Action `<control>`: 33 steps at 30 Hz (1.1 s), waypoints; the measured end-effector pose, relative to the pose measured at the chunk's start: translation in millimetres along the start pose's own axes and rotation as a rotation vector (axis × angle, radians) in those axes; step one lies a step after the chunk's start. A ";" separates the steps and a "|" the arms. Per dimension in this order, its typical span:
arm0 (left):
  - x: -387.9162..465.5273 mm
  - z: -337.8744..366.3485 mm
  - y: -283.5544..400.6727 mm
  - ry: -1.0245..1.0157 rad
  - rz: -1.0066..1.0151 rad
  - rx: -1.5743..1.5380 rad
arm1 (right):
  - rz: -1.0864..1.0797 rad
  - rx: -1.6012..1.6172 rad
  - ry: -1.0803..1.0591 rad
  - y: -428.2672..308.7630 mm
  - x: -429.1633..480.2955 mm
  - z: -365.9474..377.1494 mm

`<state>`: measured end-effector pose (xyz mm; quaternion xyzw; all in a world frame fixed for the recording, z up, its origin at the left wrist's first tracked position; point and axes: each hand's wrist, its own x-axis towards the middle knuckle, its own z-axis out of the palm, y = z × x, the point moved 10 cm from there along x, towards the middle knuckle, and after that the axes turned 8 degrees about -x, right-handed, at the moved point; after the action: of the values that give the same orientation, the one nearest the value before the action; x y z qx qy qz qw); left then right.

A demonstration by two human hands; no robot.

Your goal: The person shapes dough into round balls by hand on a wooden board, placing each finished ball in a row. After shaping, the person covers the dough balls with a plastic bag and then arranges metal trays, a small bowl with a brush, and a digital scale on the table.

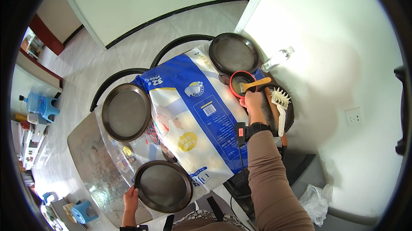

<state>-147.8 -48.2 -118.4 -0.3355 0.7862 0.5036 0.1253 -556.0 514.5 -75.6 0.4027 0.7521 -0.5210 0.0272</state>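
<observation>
My left hand [130, 199] grips the left rim of a round dark metal baking pan [163, 186] at the near edge of the table. My right hand [253, 101] is closed at the near side of a red-rimmed bowl [232, 87]; the bowl hides part of its fingers. Across this bowl lies a pastry brush [257, 84] with a yellow handle, its bristles inside. Another round pan [126, 112] rests at the left. At the far end sits a further dark pan [235, 52], apparently stacked on others. Beneath the pans spreads a large blue-and-white printed plastic package [199, 115].
Right of the bowl, a white spiked dough docker [280, 102] and a wooden rolling pin [273, 107] lie on a dark pan. A clear plastic bottle [277, 60] stands by the wall [338, 70]. Black chair backs [112, 78] border the table [93, 153]. A plastic bag [317, 202] hangs lower right.
</observation>
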 end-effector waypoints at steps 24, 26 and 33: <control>-2.4 1.7 -2.4 -0.021 -0.048 -0.046 | 0.128 -0.049 -0.022 8.8 25.8 -5.6; -3.8 2.4 -0.9 -0.028 -0.036 -0.089 | 0.111 -0.095 -0.036 9.5 25.8 -5.3; -4.2 1.8 -4.0 -0.008 -0.027 -0.003 | 0.135 -0.116 -0.086 16.8 18.0 -2.4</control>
<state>-142.4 -45.9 -119.8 -0.3441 0.7803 0.5045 0.1348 -556.6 529.0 -95.6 0.4273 0.7504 -0.4904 0.1178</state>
